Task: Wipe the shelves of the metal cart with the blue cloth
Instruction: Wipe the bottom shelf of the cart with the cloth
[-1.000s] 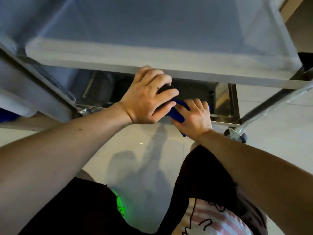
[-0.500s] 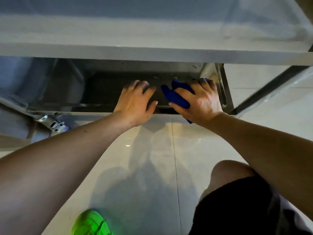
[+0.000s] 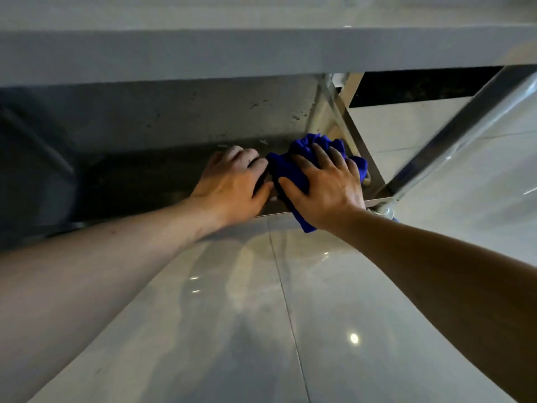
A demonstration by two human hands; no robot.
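Note:
The blue cloth (image 3: 293, 164) lies bunched on the bottom shelf (image 3: 151, 184) of the metal cart, near its right front corner. My right hand (image 3: 325, 187) presses down flat on the cloth with fingers spread over it. One end of the cloth hangs over the shelf's front edge below my wrist. My left hand (image 3: 232, 184) rests on the shelf just left of the cloth, fingers curled, touching its edge. The shelf surface is dark and smeared.
An upper shelf (image 3: 261, 50) of the cart overhangs both hands. A slanted metal leg (image 3: 453, 135) rises at the right, with a caster joint (image 3: 383, 207) at the corner. Glossy white floor tiles (image 3: 261, 315) lie below.
Both hands have pushed further in onto the bottom shelf and to the right, taking the cloth toward the right corner. My view has dropped lower and closer to the shelf.

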